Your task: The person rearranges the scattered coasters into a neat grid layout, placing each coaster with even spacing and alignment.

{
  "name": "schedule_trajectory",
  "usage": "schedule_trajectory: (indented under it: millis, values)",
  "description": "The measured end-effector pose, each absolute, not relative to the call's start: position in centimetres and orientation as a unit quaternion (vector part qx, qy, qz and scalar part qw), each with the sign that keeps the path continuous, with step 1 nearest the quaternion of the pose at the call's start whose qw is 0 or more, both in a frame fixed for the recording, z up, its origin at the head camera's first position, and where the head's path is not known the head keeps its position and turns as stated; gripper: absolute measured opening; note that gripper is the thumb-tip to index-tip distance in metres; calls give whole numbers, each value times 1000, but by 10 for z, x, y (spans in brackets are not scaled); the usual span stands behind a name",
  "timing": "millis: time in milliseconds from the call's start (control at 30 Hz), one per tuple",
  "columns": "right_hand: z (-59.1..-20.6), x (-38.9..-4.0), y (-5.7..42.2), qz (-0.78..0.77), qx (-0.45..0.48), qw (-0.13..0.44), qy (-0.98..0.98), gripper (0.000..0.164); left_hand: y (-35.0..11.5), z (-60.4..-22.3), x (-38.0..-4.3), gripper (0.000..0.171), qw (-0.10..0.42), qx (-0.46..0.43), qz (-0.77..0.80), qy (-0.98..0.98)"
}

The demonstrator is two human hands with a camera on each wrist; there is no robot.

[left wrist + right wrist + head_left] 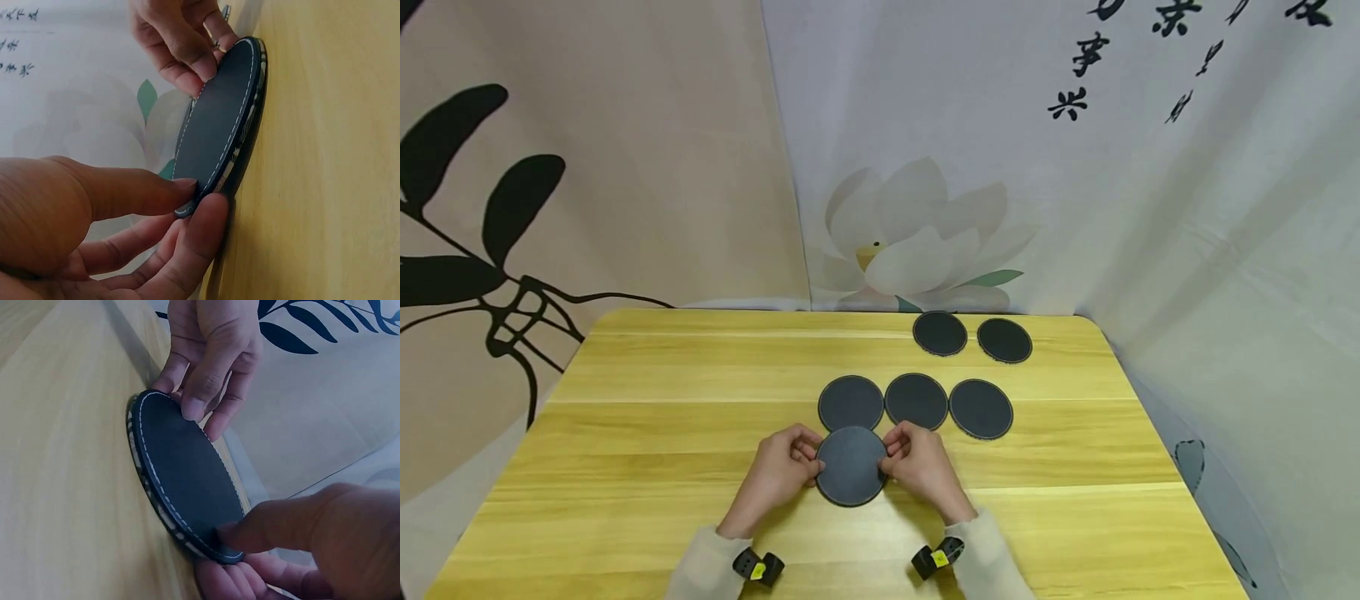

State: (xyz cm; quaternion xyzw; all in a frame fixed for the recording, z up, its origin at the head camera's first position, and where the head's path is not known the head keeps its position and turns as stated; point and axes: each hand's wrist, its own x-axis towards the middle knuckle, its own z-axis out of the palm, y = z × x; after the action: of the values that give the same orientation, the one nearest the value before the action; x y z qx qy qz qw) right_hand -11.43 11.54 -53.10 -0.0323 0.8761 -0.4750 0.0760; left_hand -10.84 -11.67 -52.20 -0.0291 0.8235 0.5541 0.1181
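A round black coaster [852,467] with white stitching near its rim is held between both hands near the front of the table. My left hand [781,468] pinches its left edge, thumb on top and fingers under the rim. On the opposite edge, my right hand [921,467] pinches it the same way. The left wrist view shows a black-and-white patterned band along the side of the coaster [222,112], with a dark layer beneath. Just beyond it lies a row of three black coasters, left [851,400], middle [916,397] and right [981,409]; the held one overlaps the left one in the head view.
Two more black coasters, one left [940,333] and one right [1004,340], lie by the back edge of the wooden table [662,417]. Hanging cloth [685,150] with printed plants and characters surrounds the table's back and sides.
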Motion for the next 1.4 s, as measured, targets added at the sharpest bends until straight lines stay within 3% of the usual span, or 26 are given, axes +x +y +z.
schedule_trajectory:
  millis: [433, 1400]
  values:
    - [-529, -107, 115, -458, -46, 106, 881, 22, -121, -521, -109, 24, 153, -19, 525, 837]
    - [-533, -105, 114, -466, -42, 107, 878, 22, -118, -522, -111, 20, 150, -22, 505, 850]
